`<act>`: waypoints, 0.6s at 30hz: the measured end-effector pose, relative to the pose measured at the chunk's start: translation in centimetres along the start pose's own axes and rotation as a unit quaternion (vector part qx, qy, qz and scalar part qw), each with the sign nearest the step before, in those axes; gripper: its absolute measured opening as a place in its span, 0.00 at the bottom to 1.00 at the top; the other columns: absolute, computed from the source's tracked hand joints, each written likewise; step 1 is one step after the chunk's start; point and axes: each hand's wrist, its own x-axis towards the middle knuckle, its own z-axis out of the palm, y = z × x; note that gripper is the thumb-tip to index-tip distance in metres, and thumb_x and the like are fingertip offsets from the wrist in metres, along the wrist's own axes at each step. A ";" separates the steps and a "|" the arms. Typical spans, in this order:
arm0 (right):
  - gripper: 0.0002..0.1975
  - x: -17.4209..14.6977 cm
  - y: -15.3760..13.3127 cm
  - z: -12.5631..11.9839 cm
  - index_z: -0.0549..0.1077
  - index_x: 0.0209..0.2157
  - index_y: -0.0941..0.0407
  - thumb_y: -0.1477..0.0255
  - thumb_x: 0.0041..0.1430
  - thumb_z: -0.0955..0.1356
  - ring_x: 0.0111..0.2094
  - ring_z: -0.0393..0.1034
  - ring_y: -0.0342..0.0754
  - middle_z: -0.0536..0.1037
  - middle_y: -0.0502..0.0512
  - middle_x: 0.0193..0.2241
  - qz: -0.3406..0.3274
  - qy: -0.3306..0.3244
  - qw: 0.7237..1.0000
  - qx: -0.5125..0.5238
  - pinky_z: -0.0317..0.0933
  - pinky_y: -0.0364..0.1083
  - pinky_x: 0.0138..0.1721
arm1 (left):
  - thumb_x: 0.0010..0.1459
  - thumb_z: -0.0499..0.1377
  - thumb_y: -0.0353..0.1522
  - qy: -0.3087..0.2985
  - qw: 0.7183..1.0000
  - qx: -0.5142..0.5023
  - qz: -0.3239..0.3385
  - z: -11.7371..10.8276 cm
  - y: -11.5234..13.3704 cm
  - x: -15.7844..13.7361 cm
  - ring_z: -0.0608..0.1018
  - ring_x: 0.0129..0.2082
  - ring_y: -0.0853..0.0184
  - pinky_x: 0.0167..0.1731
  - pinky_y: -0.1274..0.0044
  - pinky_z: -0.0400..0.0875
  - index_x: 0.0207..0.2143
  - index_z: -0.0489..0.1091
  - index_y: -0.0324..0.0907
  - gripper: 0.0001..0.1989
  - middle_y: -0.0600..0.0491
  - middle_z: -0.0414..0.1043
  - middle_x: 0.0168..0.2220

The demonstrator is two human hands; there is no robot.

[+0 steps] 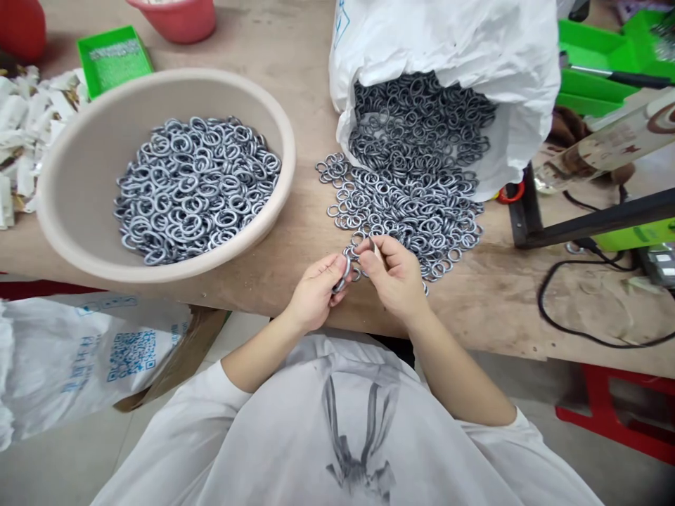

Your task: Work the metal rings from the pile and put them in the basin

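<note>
My left hand [315,292] is closed on a grey metal ring [346,266], with part of the grip hidden behind the fingers. Close beside it, my right hand [394,280] pinches a small, flat, thin piece [376,250] with a dark upper edge and a pale side; its exact kind does not show. Both hands are at the table's front edge. Just beyond them a pile of loose grey rings [406,204] spills from the mouth of a white sack [448,42]. To the left stands a large beige basin [68,232] that holds many similar rings [195,190].
Green trays [119,84] and a red bowl [179,21] stand behind the basin. White pieces [26,126] lie at far left. On the right are a dark metal frame [595,218], a black cable [543,302] and a clear bottle [606,151]. A red stool [601,422] stands below.
</note>
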 end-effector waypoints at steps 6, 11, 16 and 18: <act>0.24 -1.0 -0.8 -0.5 0.66 0.23 0.55 0.54 0.68 0.59 0.25 0.59 0.44 0.67 0.51 0.22 -0.138 -0.046 0.960 -0.238 0.47 0.45 0.28 | 0.47 0.68 0.49 0.038 0.999 -0.006 -0.019 0.6 0.2 -0.2 0.56 0.16 0.79 0.12 0.85 0.49 0.25 0.63 0.40 0.24 0.61 0.55 0.19; 0.25 -1.3 -0.9 -0.2 0.64 0.22 0.55 0.54 0.68 0.58 0.25 0.58 0.43 0.67 0.51 0.21 -0.141 -0.047 0.950 -0.274 0.46 0.45 0.28 | 0.46 0.69 0.49 0.039 0.999 -0.005 -0.023 0.9 0.2 0.0 0.55 0.16 0.79 0.12 0.85 0.49 0.25 0.63 0.40 0.25 0.61 0.54 0.19; 0.27 -0.4 0.1 -1.0 0.62 0.21 0.54 0.52 0.68 0.57 0.23 0.57 0.43 0.65 0.49 0.19 -0.060 -0.027 0.968 -0.243 0.45 0.44 0.27 | 0.50 0.67 0.48 -0.022 0.999 0.025 -0.037 0.4 -0.3 -0.7 0.57 0.16 0.79 0.14 0.84 0.48 0.24 0.64 0.39 0.23 0.59 0.57 0.19; 0.27 0.4 0.8 -1.4 0.62 0.21 0.54 0.52 0.69 0.56 0.22 0.58 0.44 0.65 0.49 0.18 0.000 0.006 0.967 -0.254 0.45 0.44 0.27 | 0.51 0.66 0.48 -0.081 0.993 0.048 -0.068 -0.1 -0.5 -1.4 0.58 0.16 0.79 0.15 0.83 0.48 0.22 0.64 0.38 0.24 0.58 0.58 0.19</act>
